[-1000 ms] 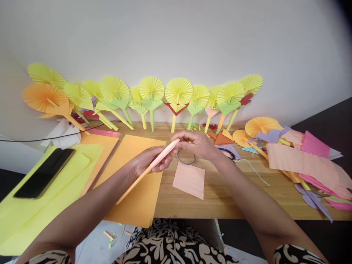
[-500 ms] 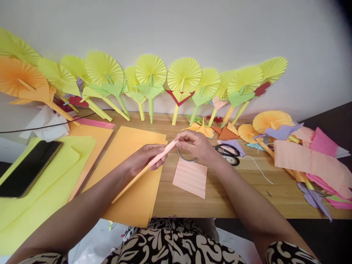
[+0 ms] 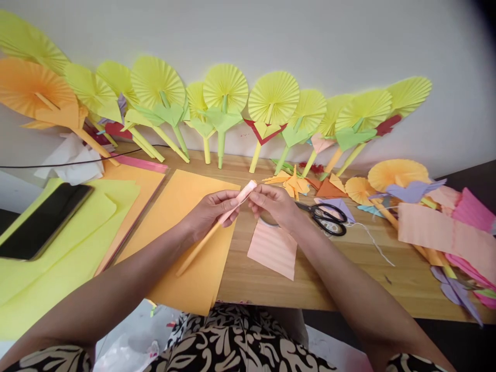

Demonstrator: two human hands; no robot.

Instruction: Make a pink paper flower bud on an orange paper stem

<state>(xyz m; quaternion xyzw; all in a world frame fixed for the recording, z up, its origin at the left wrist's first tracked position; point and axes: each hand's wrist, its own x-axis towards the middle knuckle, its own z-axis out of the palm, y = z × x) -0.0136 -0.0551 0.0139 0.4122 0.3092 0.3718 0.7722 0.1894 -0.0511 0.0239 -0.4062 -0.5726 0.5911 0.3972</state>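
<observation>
Left hand (image 3: 211, 212) closed round an orange stick (image 3: 200, 247), above the orange sheets (image 3: 186, 206); its pink paper wrap (image 3: 247, 191) points to one o'clock. Right hand (image 3: 273, 204): fingertips drawn narrow, right at the wrap; from where I stand, can't tell if they grip its edge. Pink square (image 3: 273, 251) at six o'clock from right hand, black scissors (image 3: 324, 217) near, about three. Phone (image 3: 46, 222) at nine, yellow paper fans (image 3: 274, 93) along twelve.

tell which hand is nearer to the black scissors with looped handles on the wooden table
Right. The right hand is just left of the scissors, close to their blade end; the left hand is farther left, gripping the orange paper stick with a pink-wrapped end.
</observation>
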